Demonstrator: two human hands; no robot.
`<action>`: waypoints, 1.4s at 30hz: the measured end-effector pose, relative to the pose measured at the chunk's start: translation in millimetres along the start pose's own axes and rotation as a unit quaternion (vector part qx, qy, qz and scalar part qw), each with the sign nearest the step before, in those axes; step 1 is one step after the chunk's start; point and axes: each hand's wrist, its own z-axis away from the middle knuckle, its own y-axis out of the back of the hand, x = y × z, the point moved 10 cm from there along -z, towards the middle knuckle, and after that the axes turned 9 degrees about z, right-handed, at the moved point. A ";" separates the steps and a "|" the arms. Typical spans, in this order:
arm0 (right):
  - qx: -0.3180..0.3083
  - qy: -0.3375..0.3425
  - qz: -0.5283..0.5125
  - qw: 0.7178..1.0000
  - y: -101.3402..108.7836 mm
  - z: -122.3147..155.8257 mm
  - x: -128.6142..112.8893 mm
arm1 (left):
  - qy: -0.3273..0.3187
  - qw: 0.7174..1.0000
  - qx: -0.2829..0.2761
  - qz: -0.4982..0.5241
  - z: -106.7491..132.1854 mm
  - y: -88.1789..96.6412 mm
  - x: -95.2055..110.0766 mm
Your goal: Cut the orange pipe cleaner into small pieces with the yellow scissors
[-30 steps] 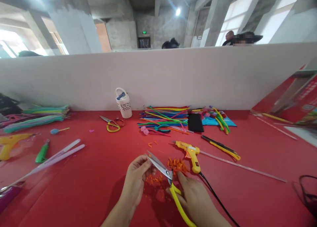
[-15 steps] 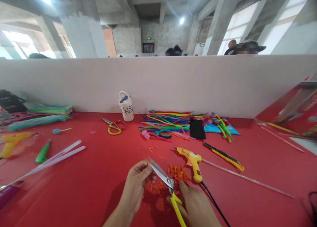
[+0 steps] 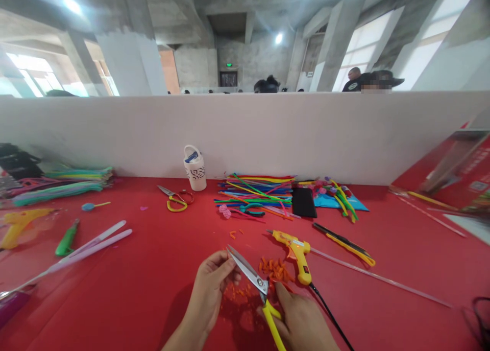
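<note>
My right hand [image 3: 304,312] grips a pair of scissors [image 3: 250,273] with yellow and red handles, the blades pointing up and to the left and looking closed or nearly so. Fingers pinched at the blade tips, my left hand [image 3: 212,284] holds something too small or hidden to make out. Below the blades lie orange clippings [image 3: 241,291] scattered on the red tabletop. A small heap of short orange fuzzy pieces [image 3: 276,269] rests just beyond my right hand. Beside that heap, a yellow glue gun [image 3: 296,251] lies on its side with a clear glue stick [image 3: 378,276] behind it.
Colourful pipe cleaners [image 3: 256,192] lie by the white partition [image 3: 245,136], with a black phone [image 3: 304,203] alongside. A white cup [image 3: 196,172] stands near other scissors [image 3: 174,199]. On the left are a green-handled tool [image 3: 68,238] and another glue gun [image 3: 23,223]. People sit beyond the partition.
The view has tilted slightly, so the table things sit a little lower. Both hands and the scissors keep nearly the same pose.
</note>
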 end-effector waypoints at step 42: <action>-0.024 -0.132 -0.342 0.930 19.7 -4.0 19.4 | 0.057 0.992 -0.035 -0.110 8.6 -15.8 -15.0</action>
